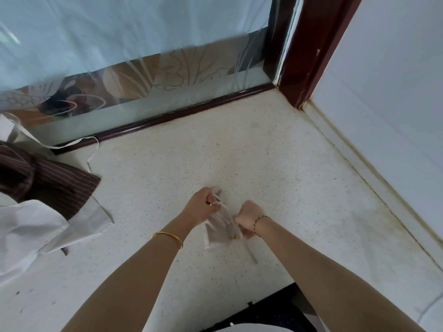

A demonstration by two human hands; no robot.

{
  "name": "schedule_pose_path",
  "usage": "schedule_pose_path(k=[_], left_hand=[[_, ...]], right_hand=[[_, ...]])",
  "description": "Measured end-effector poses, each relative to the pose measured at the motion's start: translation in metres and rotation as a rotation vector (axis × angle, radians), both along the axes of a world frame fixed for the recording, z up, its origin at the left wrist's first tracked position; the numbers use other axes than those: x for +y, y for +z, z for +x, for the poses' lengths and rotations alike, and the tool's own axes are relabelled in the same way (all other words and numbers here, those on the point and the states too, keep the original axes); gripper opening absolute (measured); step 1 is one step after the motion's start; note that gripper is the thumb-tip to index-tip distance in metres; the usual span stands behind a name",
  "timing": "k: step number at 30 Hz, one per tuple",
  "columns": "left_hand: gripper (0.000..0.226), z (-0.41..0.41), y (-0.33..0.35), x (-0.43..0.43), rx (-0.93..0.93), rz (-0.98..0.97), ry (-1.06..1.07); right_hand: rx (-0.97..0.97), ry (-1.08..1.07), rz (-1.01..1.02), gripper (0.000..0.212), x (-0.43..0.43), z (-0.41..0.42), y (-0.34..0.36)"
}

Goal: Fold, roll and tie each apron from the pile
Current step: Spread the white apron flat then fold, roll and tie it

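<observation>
A small rolled white apron [219, 230] lies on the speckled counter [275, 168] between my hands. My left hand [201, 204] pinches one of its thin white strings at the roll's far end. My right hand [248, 218] is fisted at the roll's right side, gripping another string; a loose string end [251, 254] trails toward me. The pile of aprons sits at the left: a white apron [38, 233] in front and a brown striped apron [48, 180] behind it.
A glass partition with a dark wooden frame [167, 117] runs along the back of the counter. A white wall [383, 116] closes the right side. A white strap [79, 142] from the pile loops across the counter at the back left.
</observation>
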State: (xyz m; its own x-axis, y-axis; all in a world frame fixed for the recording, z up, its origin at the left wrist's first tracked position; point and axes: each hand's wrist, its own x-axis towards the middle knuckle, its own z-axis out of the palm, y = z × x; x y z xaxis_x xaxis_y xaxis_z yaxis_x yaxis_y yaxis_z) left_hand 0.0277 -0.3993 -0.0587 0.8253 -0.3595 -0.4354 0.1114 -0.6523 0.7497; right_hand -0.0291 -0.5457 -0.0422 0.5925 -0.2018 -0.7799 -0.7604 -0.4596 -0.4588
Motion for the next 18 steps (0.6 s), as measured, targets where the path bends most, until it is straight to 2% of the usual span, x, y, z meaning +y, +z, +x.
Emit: schedule_pose_path(k=[2, 3, 5, 6, 8, 13, 18], left_hand=[[0.029, -0.001, -0.001, 0.001, -0.017, -0.007, -0.016], [0.031, -0.001, -0.001, 0.001, -0.03, 0.002, -0.03], [0.03, -0.004, -0.001, -0.001, -0.064, 0.042, -0.087], [0.024, -0.005, -0.002, -0.002, -0.079, 0.066, -0.116], [0.014, -0.008, -0.001, -0.003, -0.108, 0.109, -0.145], [0.02, -0.012, 0.001, 0.002, -0.2, 0.171, -0.179], [0.02, -0.017, -0.006, 0.004, -0.446, 0.295, -0.325]], right_hand=[[-0.289, 0.066, -0.386, 0.032, -0.006, 0.002, 0.003], [-0.456, 0.096, -0.459, 0.037, -0.006, 0.004, 0.005], [-0.692, 0.135, -0.296, 0.035, -0.002, 0.009, 0.01], [-0.721, 0.165, -0.18, 0.034, 0.003, 0.012, 0.01], [-0.678, 0.229, -0.088, 0.032, 0.011, 0.014, 0.005], [-0.557, 0.272, -0.04, 0.026, 0.013, 0.015, -0.012], [-0.496, 0.373, -0.086, 0.024, 0.015, 0.018, -0.008]])
